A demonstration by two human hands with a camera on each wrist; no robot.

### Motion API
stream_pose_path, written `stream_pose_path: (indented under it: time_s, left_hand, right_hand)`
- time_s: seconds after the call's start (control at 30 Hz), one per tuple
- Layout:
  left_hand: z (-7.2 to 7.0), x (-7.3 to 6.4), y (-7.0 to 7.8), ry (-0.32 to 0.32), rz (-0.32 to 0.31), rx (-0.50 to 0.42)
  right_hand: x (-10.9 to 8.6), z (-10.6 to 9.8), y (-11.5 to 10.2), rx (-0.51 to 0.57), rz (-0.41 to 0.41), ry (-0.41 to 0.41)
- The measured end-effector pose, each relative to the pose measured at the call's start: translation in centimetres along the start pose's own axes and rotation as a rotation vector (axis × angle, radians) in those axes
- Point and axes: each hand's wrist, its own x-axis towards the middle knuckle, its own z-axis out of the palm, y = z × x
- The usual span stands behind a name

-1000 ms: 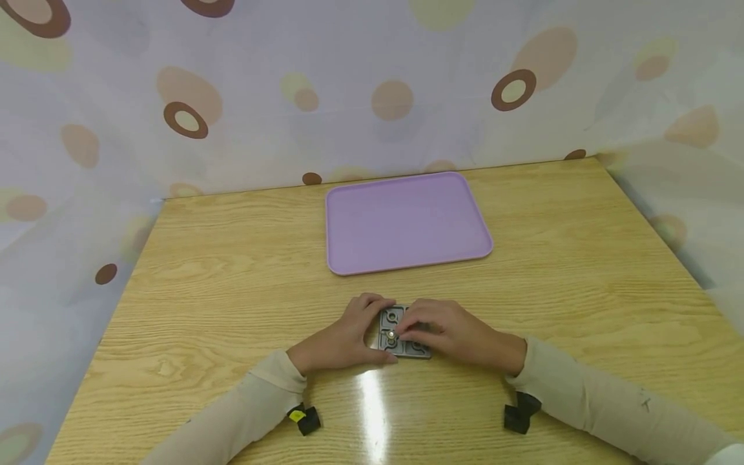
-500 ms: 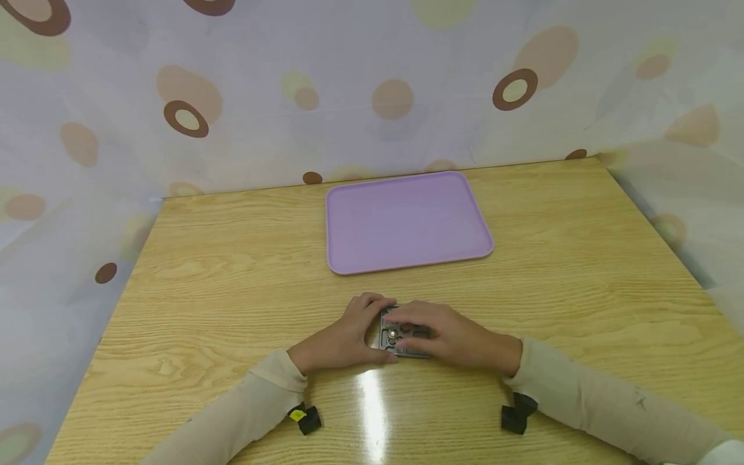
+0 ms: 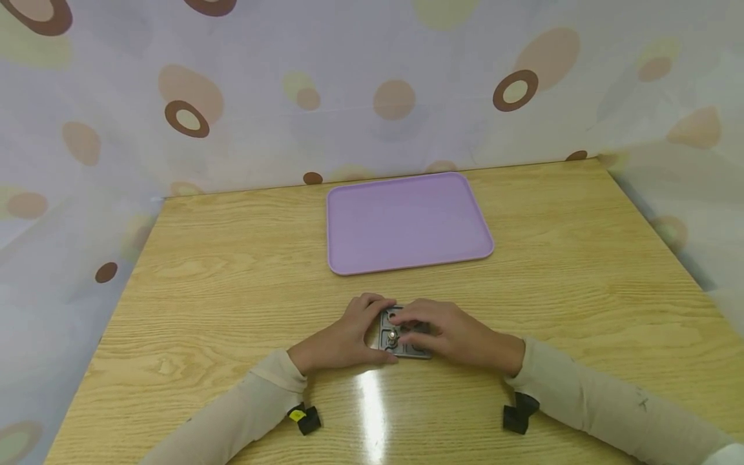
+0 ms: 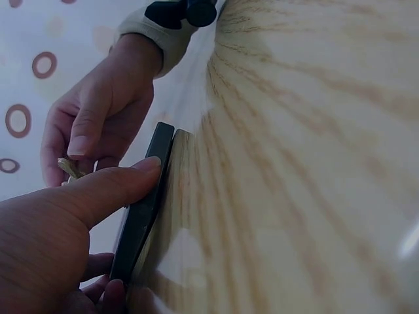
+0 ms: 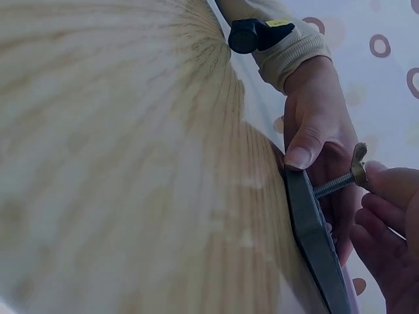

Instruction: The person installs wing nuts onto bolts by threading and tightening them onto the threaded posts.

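Two cream sleeves (image 3: 241,413) are seen nearest, over wood table (image 3: 232,258). Metal plate (image 5: 311,229), midway between table's side edges, is clamped in left hand (image 3: 349,339): thumb on near edge, fingers on far edge. Beside wing nut (image 5: 359,162) on bolt (image 5: 334,186), at plate's near-left corner, thumb and forefinger of right hand (image 3: 459,336) are held apart; touch cannot be told. Purple tray (image 3: 409,223) is set toward table's rear edge.
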Motion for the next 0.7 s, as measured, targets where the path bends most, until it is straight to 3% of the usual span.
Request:
stream_pose_path:
  time_s: [0.7]
  left_hand:
    - [0.12, -0.08, -0.06, 0.014, 0.000, 0.016]
  right_hand:
    - [-0.04, -0.29, -0.11, 0.020, -0.025, 0.034]
